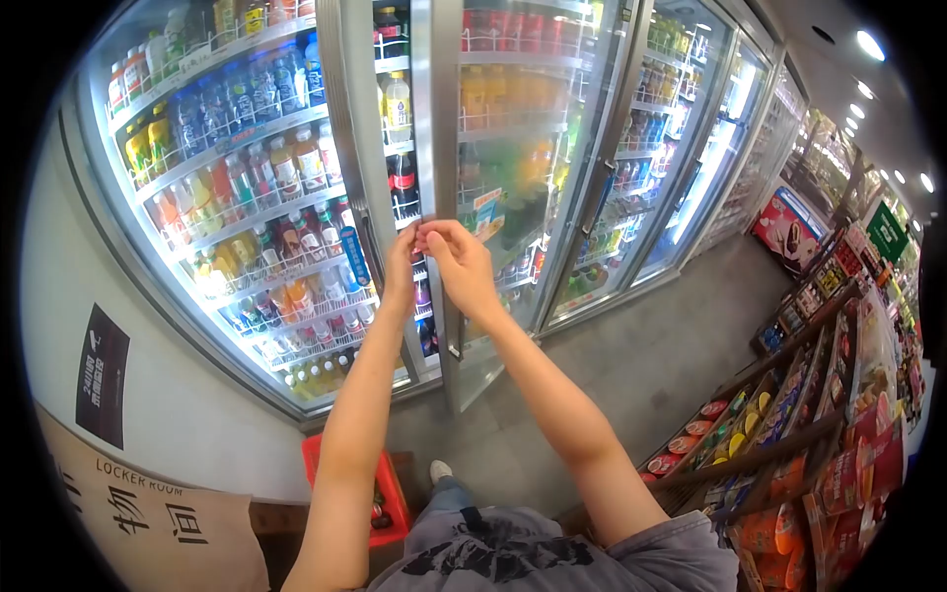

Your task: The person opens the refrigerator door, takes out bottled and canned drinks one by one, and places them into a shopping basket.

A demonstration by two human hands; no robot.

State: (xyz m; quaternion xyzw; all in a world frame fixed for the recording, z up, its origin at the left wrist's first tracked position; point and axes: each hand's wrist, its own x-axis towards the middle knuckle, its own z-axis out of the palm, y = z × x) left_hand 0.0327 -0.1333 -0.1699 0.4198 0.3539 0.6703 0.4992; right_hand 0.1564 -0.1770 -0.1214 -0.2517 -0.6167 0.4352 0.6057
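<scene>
A glass cooler door (pixel 513 148) stands ajar in front of me, its metal edge facing my hands. My left hand (pixel 400 268) is raised at that edge, fingers bent inward and tips close to those of the other hand. Beside it, my right hand (pixel 464 264) has its fingers curled and pressed together. Whatever lies between the fingertips, if anything, is hidden or too small to name. Behind the hands, bottled drinks (pixel 398 104) show through the gap of the door. Whether either hand touches the door edge, I cannot tell.
A shut cooler (pixel 247 128) full of bottles stands at left, with more glass-door coolers (pixel 641 158) along the right. A red crate (pixel 393 503) sits on the floor by my feet. Snack racks (pixel 779 405) line the right side, and a chest freezer (pixel 789 229) stands farther back.
</scene>
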